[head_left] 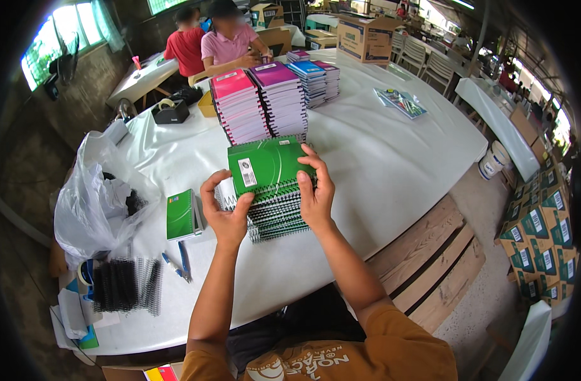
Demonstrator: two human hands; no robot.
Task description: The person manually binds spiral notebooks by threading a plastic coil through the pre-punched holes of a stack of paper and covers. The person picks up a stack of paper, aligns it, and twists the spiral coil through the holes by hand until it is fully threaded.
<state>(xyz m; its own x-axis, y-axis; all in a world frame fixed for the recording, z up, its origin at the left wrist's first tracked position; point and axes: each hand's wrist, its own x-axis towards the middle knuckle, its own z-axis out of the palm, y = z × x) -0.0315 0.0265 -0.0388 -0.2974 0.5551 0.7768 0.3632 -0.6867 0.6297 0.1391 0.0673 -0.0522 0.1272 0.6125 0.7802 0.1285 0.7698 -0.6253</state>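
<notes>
A stack of green spiral-bound notebooks [268, 164] with a white label on its cover stands before me, its black coils showing along the near side. My left hand [227, 216] is curled at the left edge of the upper notebooks, thumb on the near side. Opposite it, my right hand [317, 197] wraps the right edge, fingertips by the top cover. Both hands grip the notebooks between them. Just beyond rise tall stacks of pink notebooks [236, 105] and purple notebooks [281, 89]. Left of my left hand lies a single green notebook [180, 214].
Pliers [174, 267], a blue pen [184, 256] and loose black coils [120, 284] lie left on the white-covered table [379, 178], near a plastic bag [90, 203]. Blue notebooks [308, 79], a tape dispenser [170, 112] and a carton [365, 39] stand farther back. Two people sit beyond; a wooden bench [423, 257] is right.
</notes>
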